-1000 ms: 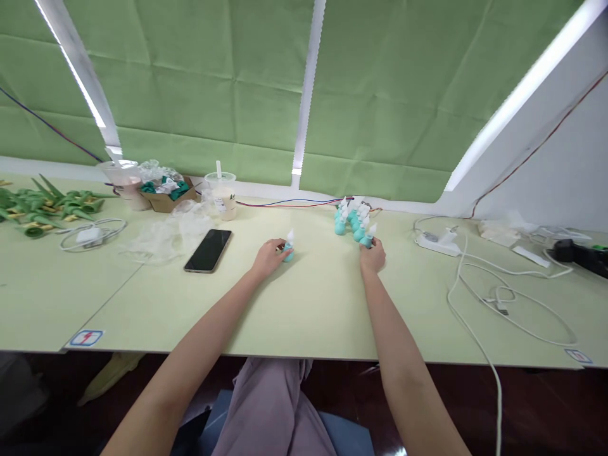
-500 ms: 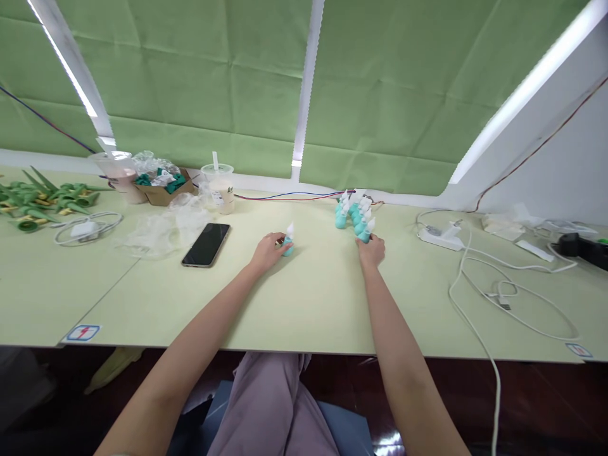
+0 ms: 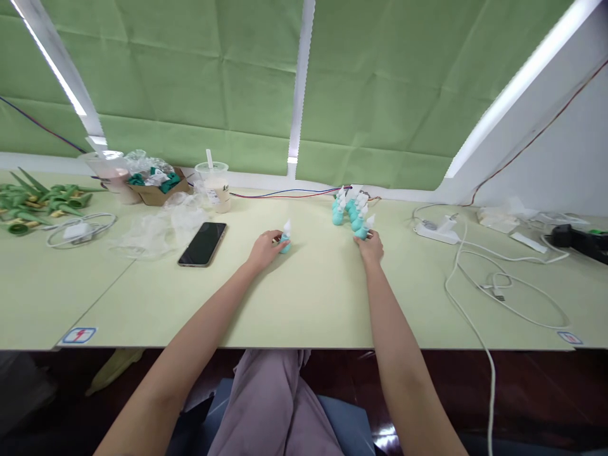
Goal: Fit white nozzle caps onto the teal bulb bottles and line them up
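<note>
Near the middle of the table, my left hand (image 3: 266, 249) has its thumb and fingers closed round a small teal piece with a white pointed tip (image 3: 285, 244), which stands upright on the tabletop. My right hand (image 3: 371, 248) grips the nearest of several like pieces, a teal one with a white tip (image 3: 361, 233), at the front end of a row. Behind it, more teal pieces with white tops (image 3: 352, 209) stand close together in two short lines. The fingers partly cover both held pieces.
On the left lie a black phone (image 3: 202, 244), clear plastic bags (image 3: 147, 234), a lidded drink cup (image 3: 218, 193), a cardboard box (image 3: 159, 195) and green plastic stems (image 3: 42, 206). A power strip (image 3: 436, 232) and looped white cables (image 3: 517, 310) lie on the right.
The whole view has shifted slightly. Both hands stay at about the same places, each still on its teal piece.
</note>
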The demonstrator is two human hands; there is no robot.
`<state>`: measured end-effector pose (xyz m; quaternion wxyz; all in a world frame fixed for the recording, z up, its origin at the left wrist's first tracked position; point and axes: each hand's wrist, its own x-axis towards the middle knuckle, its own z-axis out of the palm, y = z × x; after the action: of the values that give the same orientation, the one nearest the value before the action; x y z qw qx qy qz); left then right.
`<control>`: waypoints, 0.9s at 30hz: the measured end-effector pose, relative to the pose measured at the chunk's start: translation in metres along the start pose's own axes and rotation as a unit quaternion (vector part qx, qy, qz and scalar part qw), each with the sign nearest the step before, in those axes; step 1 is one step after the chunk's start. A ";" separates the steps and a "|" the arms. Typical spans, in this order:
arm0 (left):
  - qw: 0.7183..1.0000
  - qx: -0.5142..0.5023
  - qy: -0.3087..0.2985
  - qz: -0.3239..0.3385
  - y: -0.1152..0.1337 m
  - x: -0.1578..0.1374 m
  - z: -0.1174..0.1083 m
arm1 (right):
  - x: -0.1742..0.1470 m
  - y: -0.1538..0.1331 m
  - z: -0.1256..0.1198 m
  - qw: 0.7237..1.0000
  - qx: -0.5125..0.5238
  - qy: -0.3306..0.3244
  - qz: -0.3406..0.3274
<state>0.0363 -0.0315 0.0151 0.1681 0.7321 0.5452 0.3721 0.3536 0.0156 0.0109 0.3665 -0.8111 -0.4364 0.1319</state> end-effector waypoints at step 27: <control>1.000 0.000 -0.003 0.009 0.001 0.000 -0.001 | 0.005 0.010 0.001 0.994 -0.027 0.077 -0.068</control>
<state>0.0368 -0.0319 0.0167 0.1659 0.7378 0.5387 0.3715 0.3624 0.0166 0.0038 0.3848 -0.7968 -0.4647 0.0319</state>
